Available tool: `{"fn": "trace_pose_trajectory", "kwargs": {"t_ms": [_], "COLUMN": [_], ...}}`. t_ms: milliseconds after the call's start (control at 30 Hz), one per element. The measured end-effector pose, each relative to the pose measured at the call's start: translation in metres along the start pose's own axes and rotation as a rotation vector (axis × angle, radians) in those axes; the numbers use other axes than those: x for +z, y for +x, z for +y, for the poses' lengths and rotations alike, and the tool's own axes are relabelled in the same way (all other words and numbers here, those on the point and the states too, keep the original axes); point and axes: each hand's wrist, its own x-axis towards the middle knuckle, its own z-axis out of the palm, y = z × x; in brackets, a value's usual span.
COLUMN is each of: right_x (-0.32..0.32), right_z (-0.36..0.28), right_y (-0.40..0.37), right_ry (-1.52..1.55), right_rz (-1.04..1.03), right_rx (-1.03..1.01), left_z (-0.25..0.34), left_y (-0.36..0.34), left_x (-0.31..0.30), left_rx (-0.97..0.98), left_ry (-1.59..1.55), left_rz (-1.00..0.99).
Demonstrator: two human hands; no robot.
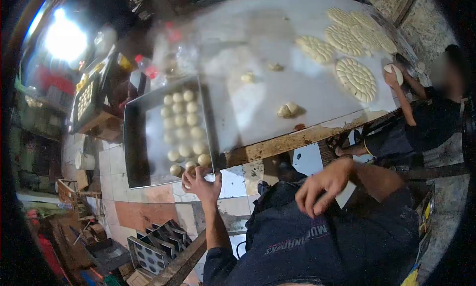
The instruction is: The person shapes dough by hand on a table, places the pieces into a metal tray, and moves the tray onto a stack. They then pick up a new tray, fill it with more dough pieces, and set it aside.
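Note:
My left hand (202,185) reaches the near edge of a dark metal tray (135,137). Its fingers are spread, with the thumb apart, and the fingertips touch or nearly touch a pale dough ball (191,165). Several more dough balls (179,120) lie in rows in the tray. My right hand (325,189) hangs loosely bent in front of my dark shirt, with nothing visible in it. Beyond it on the worktable (258,115) lies a larger dough lump (287,110), and small dough scraps (247,77) sit farther back.
Scored flat dough rounds (356,79) cover the table's far right. A co-worker (431,122) there handles a piece of dough (393,74). Another tray of dough balls (85,100) stands at left. Metal molds (153,249) rest low, near a white bucket (85,161).

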Motion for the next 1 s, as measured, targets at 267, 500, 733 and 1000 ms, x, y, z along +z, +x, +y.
{"fn": "trace_pose_trajectory", "kwargs": {"t_ms": [267,500,733,1000], "right_x": [-0.168,-0.152,-0.167,-0.169], "right_z": [0.172,0.15,0.147,0.2], "right_y": [-0.111,-0.037,-0.097,-0.145], "right_ry": [-0.583,-0.477,-0.149,0.074], "right_rz": [1.698,1.489,1.51,1.812], "right_rx": [0.781,0.293,0.009,-0.093], "left_z": [0.066,0.174,0.23,0.236], "left_y": [0.032,0.07,0.071,0.081], "left_x": [-0.024,0.053,0.134,0.138], "left_rx": [0.172,0.27,-0.142,-0.14], "left_ry": [-0.452,-0.642,-0.999,-0.698], "left_rz": [0.258,-0.196,-0.716,-0.71]}}
